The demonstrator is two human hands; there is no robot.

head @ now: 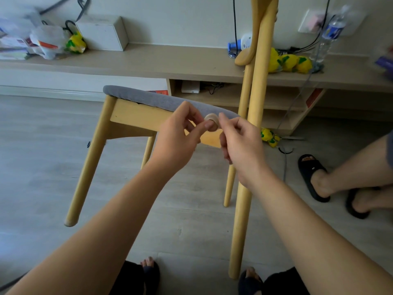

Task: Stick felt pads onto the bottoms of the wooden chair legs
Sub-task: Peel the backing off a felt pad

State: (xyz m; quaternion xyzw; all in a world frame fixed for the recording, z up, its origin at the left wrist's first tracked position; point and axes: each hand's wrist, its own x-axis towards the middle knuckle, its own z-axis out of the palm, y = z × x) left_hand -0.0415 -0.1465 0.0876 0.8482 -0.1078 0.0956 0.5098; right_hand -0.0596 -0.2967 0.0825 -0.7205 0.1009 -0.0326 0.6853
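A wooden chair with a grey seat cushion is tipped back, its legs pointing toward me. The near left leg has a pale pad on its bottom end. The long right leg rests on the floor between my feet. In front of the seat, my left hand pinches a small round beige felt pad between thumb and fingers. My right hand meets it from the right, fingertips on the pad's edge.
A low wooden shelf runs along the wall with a white box, bags, yellow packets and a water bottle. Another person's legs in black slippers stand at right. Cables lie on the grey floor.
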